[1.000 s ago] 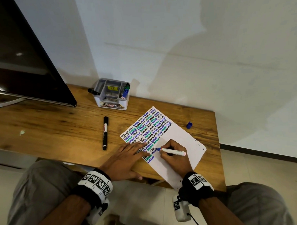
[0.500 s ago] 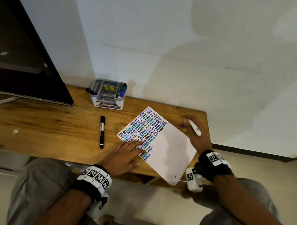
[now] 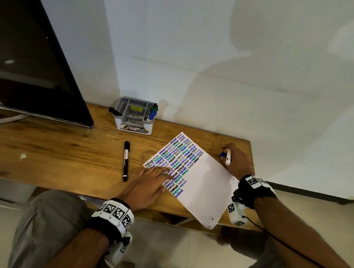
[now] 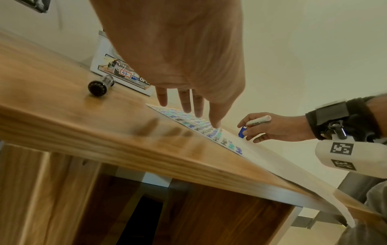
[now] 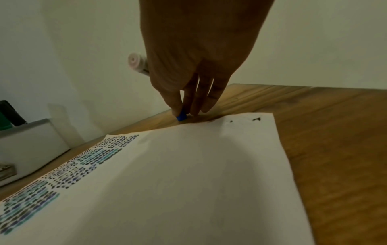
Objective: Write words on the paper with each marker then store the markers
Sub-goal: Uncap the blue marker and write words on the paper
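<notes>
Since a second ago our right hand (image 3: 234,160) has left the writing spot on the paper (image 3: 202,187) and gone to about three o'clock of the sheet, just off its far right edge, where the blue cap (image 4: 242,132) sits on the wooden desk (image 3: 61,150). It grips the white-barrelled marker (image 3: 228,157) in curled fingers while thumb and fingertip pinch the cap against the desk; half a second back it was already there, only a little higher. Our left hand (image 3: 148,188) stays flat on the sheet's nine o'clock edge, fingers straight and spread over the rows of HELLO. The paper lies where it did, its near corner overhanging the desk front.

The grey organiser box (image 3: 133,117) stands at twelve o'clock, against the wall. In its right-hand compartment a blue-capped marker (image 3: 152,115) and a green-capped one (image 3: 154,108) stand upright; a black marker (image 3: 115,111) leans out over its left rim. What fills the middle compartments we cannot tell. A second black marker (image 3: 125,161) lies capped on the desk at ten o'clock of the sheet, well apart from both hands.
</notes>
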The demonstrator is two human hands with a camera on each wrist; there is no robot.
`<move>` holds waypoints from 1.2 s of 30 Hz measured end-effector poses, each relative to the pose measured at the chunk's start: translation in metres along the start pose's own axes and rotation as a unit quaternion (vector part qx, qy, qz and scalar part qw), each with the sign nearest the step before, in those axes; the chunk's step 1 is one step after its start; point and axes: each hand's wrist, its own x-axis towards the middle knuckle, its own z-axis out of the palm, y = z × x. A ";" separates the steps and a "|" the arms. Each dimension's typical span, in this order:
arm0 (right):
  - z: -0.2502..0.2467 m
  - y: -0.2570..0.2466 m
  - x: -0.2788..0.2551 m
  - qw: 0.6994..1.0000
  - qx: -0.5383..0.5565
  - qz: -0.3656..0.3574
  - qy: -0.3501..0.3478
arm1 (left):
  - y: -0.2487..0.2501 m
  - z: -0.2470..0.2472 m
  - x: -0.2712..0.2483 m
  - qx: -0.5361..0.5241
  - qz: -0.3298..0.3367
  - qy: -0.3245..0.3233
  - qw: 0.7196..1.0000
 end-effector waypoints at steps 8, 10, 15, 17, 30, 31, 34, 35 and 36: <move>-0.003 -0.028 -0.020 0.990 0.135 -0.018 0.041 | 0.006 -0.002 0.003 -0.021 -0.002 0.041 0.999; 0.001 -0.053 -0.043 0.976 0.207 -0.066 0.010 | 0.010 -0.005 0.005 -0.091 -0.021 0.050 0.994; 0.033 -0.099 -0.103 0.937 0.331 -0.083 -0.077 | 0.021 -0.016 0.007 -0.347 -0.097 0.033 0.932; 0.045 -0.107 -0.113 0.930 0.349 -0.078 -0.081 | 0.023 -0.018 0.006 -0.360 -0.105 0.045 0.926; 0.062 -0.118 -0.123 0.926 0.362 -0.038 -0.099 | 0.019 -0.020 0.007 -0.325 -0.128 0.072 0.934; 0.062 -0.119 -0.122 0.925 0.364 -0.035 -0.101 | 0.020 -0.020 0.007 -0.320 -0.129 0.075 0.935; 0.064 -0.119 -0.120 0.919 0.377 -0.032 -0.110 | 0.020 -0.020 0.008 -0.315 -0.131 0.085 0.936; 0.064 -0.119 -0.120 0.916 0.385 -0.027 -0.110 | 0.019 -0.019 0.008 -0.313 -0.136 0.092 0.935; 0.062 -0.120 -0.119 0.913 0.395 -0.015 -0.103 | 0.018 -0.019 0.007 -0.316 -0.142 0.100 0.933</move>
